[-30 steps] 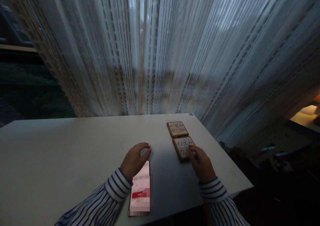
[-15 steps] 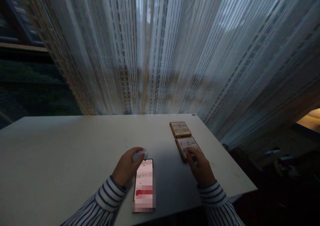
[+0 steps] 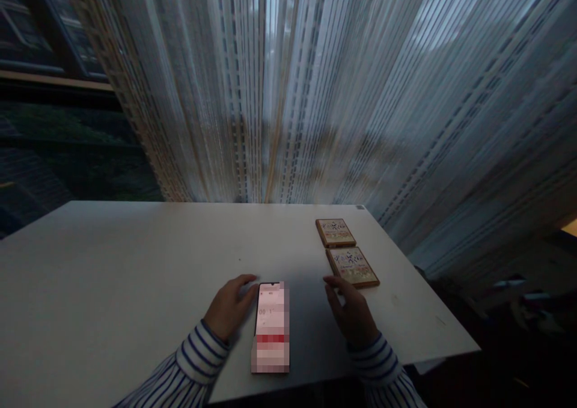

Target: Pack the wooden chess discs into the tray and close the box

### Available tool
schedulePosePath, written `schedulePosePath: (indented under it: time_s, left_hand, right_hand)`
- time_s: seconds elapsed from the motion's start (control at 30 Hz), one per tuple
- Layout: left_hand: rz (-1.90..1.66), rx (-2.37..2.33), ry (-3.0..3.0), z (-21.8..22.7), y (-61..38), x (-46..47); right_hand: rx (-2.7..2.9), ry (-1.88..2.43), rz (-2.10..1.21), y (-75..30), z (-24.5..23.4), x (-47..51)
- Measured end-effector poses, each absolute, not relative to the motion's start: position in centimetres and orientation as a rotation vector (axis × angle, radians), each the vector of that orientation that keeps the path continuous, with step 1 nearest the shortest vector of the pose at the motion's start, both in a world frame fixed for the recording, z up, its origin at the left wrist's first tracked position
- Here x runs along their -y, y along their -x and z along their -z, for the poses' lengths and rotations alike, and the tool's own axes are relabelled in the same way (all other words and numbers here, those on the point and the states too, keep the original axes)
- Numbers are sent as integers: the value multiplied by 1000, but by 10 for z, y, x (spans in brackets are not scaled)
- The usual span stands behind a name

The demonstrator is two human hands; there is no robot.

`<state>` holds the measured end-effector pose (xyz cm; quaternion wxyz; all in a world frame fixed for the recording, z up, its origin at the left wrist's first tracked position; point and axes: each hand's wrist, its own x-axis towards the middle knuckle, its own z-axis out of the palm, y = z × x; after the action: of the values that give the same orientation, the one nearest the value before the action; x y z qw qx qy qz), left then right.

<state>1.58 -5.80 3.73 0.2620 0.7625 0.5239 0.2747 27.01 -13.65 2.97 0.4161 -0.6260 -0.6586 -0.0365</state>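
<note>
A phone [image 3: 272, 324] with a lit pinkish screen lies face up on the white table [image 3: 148, 300], its lower part blurred into blocks. My left hand [image 3: 229, 309] is beside the phone's upper left edge, thumb and fingers apart, holding nothing. To the right of the phone, my right hand [image 3: 352, 313] hovers with its fingers loosely curved and thumb apart, nothing in its grasp. Just beyond its fingertips is the nearer flat box-like block [image 3: 354, 267], with a printed top. A similar block [image 3: 336, 232] lies right behind it, almost touching.
A string curtain [image 3: 288, 95] hangs behind the table's far edge, with a dark window [image 3: 72, 143] at the left. The table's right edge [image 3: 428, 282] slopes down towards a dark floor area with objects I cannot make out.
My right hand has drawn back to the left, off the nearer block. My left hand sits a bit further left of the phone. The view has turned slightly left.
</note>
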Motion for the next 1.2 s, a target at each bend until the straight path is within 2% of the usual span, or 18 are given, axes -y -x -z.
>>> schedulePosePath:
  time_s: [0.57,0.83,1.2]
  left_hand:
    - [-827,-1357,-2231,-10,-6,72]
    - [-928,-1210,-2398,-5,-6,79]
    - [-965,-1260,-2490,23,-9,83]
  right_hand:
    - [1861,1581,-145,-223,-10,143]
    - [1999,1549,-244,-206,-19,142]
    - [2016,1552,-172,-201,-13,141]
